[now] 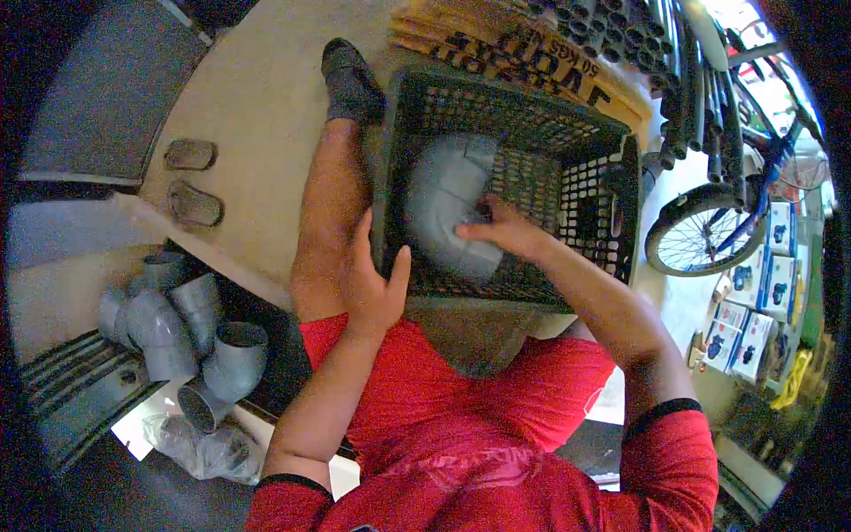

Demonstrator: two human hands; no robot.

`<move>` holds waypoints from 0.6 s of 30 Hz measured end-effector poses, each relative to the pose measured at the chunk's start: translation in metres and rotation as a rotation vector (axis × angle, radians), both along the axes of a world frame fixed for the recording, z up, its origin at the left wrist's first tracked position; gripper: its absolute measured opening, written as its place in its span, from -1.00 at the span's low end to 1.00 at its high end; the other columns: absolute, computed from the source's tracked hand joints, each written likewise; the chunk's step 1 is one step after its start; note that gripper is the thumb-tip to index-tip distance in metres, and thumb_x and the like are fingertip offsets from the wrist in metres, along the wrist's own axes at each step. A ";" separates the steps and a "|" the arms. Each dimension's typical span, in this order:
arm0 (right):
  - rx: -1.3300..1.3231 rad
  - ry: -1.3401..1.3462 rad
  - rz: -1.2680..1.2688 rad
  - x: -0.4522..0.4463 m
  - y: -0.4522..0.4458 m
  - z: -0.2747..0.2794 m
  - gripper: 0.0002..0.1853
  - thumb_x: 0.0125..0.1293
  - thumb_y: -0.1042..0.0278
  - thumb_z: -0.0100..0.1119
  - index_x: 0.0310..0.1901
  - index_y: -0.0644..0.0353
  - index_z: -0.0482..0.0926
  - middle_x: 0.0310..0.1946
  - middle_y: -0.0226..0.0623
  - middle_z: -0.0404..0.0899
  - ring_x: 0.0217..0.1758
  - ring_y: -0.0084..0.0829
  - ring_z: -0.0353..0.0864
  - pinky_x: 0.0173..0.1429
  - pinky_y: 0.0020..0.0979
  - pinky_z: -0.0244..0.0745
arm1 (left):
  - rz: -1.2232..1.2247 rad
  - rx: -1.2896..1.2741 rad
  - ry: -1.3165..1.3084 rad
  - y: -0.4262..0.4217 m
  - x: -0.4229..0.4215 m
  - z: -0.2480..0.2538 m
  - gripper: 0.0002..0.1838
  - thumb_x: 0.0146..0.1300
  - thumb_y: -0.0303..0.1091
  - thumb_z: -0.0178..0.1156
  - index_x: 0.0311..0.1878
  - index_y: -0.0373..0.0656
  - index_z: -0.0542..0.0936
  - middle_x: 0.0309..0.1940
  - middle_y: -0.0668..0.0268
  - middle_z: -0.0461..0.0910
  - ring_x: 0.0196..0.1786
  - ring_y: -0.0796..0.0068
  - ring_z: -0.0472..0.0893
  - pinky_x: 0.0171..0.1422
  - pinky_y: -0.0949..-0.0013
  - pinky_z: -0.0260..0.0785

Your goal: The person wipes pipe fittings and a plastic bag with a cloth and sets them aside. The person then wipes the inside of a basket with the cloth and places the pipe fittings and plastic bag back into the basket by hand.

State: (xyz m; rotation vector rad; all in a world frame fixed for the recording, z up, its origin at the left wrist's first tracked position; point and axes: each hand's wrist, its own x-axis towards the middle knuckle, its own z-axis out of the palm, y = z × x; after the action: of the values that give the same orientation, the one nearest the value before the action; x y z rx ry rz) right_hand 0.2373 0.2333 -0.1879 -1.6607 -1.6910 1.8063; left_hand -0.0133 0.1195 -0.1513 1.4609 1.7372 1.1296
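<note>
A black plastic crate (514, 106) stands between the person's legs, with a grey curved pipe fitting (448, 204) inside it at the left. My right hand (505, 232) reaches over the crate and grips the fitting's right side, thumb on its surface. My left hand (381, 284) is at the crate's near left edge, fingers apart, with nothing in it. The fitting looks slightly blurred, and the fingertips of my right hand are partly hidden behind it.
Several grey pipe elbows (160, 332) lie at the left beside a plastic bag (208, 448). Slippers (195, 204) are on the floor. Cardboard (620, 93), dark pipes (714, 115), a bicycle wheel (706, 229) and small boxes (749, 341) stand behind and right.
</note>
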 end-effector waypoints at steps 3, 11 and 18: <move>-0.185 0.178 -0.088 -0.023 0.001 -0.001 0.38 -0.15 -0.44 0.59 0.53 0.38 0.14 0.52 0.10 0.25 0.59 0.03 0.22 0.63 -0.16 0.14 | -0.004 -0.019 0.071 0.001 0.003 0.012 -0.25 0.35 -0.25 0.29 0.51 -0.32 0.24 0.37 -0.11 0.44 0.40 -0.08 0.46 0.50 0.05 0.26; 0.204 -0.134 0.292 -0.025 0.007 0.003 0.40 -0.17 -0.42 0.59 0.48 0.50 0.11 0.46 0.22 0.29 0.55 0.06 0.27 0.63 -0.17 0.14 | -0.006 -0.046 0.075 -0.001 -0.003 -0.002 -0.23 0.37 -0.24 0.27 0.53 -0.34 0.20 0.42 -0.12 0.37 0.47 -0.06 0.37 0.56 0.06 0.16; 0.349 -0.025 0.307 -0.018 -0.002 -0.042 0.35 -0.26 -0.27 0.70 0.44 0.43 0.16 0.41 0.23 0.31 0.53 0.11 0.26 0.62 -0.13 0.14 | -0.006 -0.067 0.069 -0.002 0.004 0.009 -0.25 0.39 -0.29 0.26 0.53 -0.38 0.19 0.46 -0.09 0.33 0.52 0.00 0.30 0.63 0.12 0.06</move>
State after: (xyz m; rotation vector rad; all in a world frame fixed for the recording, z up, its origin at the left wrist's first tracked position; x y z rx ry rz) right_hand 0.2190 0.2310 -0.2301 -1.3436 -2.2203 1.4859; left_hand -0.0093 0.1179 -0.1425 1.4795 1.7989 1.0192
